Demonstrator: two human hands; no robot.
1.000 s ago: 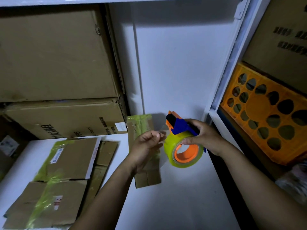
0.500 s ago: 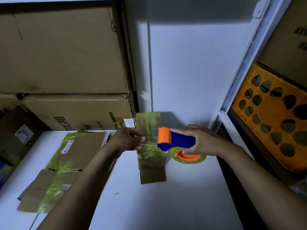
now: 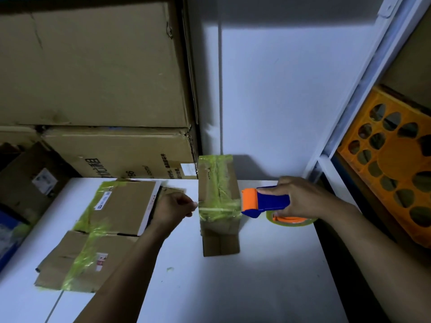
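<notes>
lower carton (image 3: 116, 157), "86", ".com/" printed

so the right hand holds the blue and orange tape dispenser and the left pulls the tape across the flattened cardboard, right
Not quite. In the head view the right hand grips the tape dispenser and the left hand pinches the tape, but it crosses the small upright box, not the flattened cardboard beside it.

Two bare forearms (image 3: 130, 259), uncovered to the frame edge, bare left hand (image 3: 173, 207), bare right hand (image 3: 300, 197)
</notes>
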